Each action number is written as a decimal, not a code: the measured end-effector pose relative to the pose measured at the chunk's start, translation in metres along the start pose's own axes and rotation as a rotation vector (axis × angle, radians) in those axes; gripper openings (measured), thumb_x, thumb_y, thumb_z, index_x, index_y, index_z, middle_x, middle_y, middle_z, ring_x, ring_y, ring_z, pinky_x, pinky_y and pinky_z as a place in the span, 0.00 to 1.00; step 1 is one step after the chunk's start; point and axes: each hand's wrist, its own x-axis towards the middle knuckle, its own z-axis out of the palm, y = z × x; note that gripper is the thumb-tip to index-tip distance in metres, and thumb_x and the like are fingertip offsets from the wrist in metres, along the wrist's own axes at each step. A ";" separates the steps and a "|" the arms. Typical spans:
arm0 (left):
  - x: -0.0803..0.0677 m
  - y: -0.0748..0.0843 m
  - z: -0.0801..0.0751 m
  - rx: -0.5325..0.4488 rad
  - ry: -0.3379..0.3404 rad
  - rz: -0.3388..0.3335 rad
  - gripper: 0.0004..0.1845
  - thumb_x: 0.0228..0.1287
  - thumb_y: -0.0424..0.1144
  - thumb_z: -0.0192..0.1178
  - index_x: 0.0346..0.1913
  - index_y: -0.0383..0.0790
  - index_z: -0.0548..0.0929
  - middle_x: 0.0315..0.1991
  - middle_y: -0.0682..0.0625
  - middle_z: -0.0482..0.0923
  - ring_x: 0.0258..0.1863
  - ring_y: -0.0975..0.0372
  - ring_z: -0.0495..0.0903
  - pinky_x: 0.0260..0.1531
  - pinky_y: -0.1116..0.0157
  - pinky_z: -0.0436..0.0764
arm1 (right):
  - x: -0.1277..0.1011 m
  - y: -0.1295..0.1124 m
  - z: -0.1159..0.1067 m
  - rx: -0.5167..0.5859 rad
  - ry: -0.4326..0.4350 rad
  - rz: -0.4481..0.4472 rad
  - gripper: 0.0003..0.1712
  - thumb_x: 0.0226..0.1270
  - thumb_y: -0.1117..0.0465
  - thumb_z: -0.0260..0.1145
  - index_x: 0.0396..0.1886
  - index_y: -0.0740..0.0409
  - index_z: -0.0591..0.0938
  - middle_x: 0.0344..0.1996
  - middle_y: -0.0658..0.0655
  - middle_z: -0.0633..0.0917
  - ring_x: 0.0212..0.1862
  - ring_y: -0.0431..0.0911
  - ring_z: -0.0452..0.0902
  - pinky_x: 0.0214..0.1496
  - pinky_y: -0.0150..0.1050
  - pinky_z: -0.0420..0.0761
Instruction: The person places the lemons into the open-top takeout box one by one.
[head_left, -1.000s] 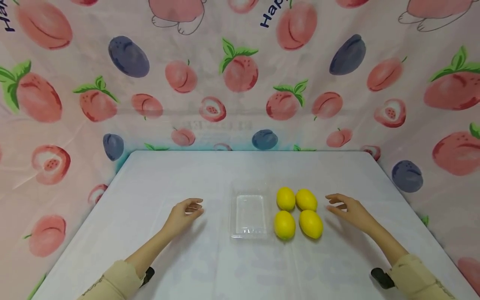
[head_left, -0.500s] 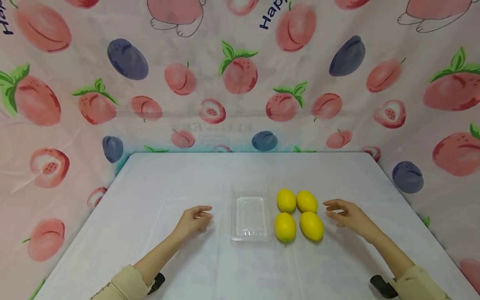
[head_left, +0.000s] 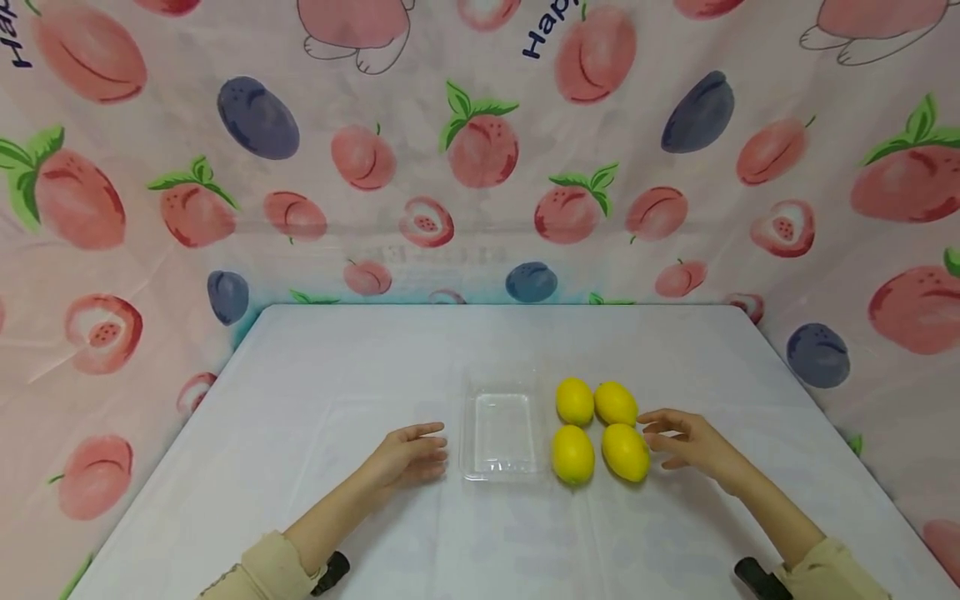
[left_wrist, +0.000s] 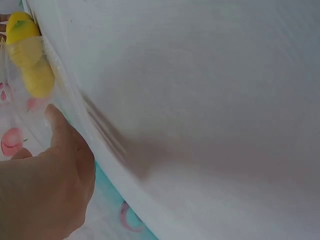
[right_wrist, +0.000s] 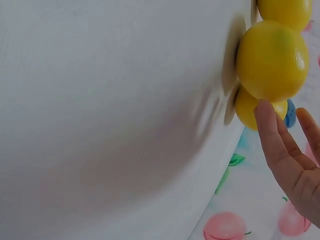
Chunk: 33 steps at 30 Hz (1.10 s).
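A transparent plastic box [head_left: 501, 433] stands mid-table in the head view. Several yellow lemons lie right of it in two rows: a back-left lemon [head_left: 575, 402], a back-right lemon [head_left: 616, 404], a front-left lemon [head_left: 573, 455] and a front-right lemon [head_left: 626, 452]. My left hand [head_left: 411, 457] is just left of the box, fingers extended and holding nothing. On the other side, my right hand [head_left: 693, 442] has its fingertips beside the two right-hand lemons. In the right wrist view its fingers [right_wrist: 272, 135] reach up near a lemon [right_wrist: 272, 60]; whether they touch, I cannot tell.
A white cloth covers the table [head_left: 360, 358], and its far edge meets a fruit-printed curtain [head_left: 420, 167]. Both forearms come in from the near corners, with a black wrist camera [head_left: 330, 575] under the left one and another camera [head_left: 761, 577] under the right.
My left hand has moved right, up to the side of the box. My right hand has shifted slightly left and nearer to the lemons. Box and lemons stay put.
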 end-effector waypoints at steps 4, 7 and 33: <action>0.000 -0.002 0.004 -0.049 -0.032 -0.018 0.29 0.67 0.33 0.54 0.67 0.25 0.60 0.48 0.44 0.76 0.40 0.65 0.79 0.44 0.67 0.83 | 0.000 0.001 0.003 0.003 -0.007 0.035 0.27 0.69 0.58 0.59 0.59 0.72 0.69 0.52 0.75 0.74 0.46 0.55 0.79 0.40 0.44 0.86; 0.001 -0.004 0.007 -0.052 -0.047 -0.022 0.29 0.66 0.33 0.53 0.67 0.25 0.59 0.46 0.46 0.77 0.38 0.65 0.79 0.42 0.67 0.83 | 0.001 0.001 0.005 0.006 -0.008 0.039 0.26 0.68 0.58 0.59 0.59 0.73 0.69 0.51 0.74 0.75 0.44 0.52 0.79 0.39 0.44 0.86; 0.005 -0.004 0.026 -0.120 -0.040 -0.052 0.27 0.65 0.29 0.54 0.66 0.27 0.63 0.32 0.54 0.76 0.31 0.67 0.77 0.38 0.70 0.84 | 0.010 -0.002 0.025 -0.090 0.003 0.080 0.33 0.61 0.57 0.67 0.61 0.68 0.66 0.50 0.73 0.71 0.42 0.53 0.79 0.35 0.41 0.84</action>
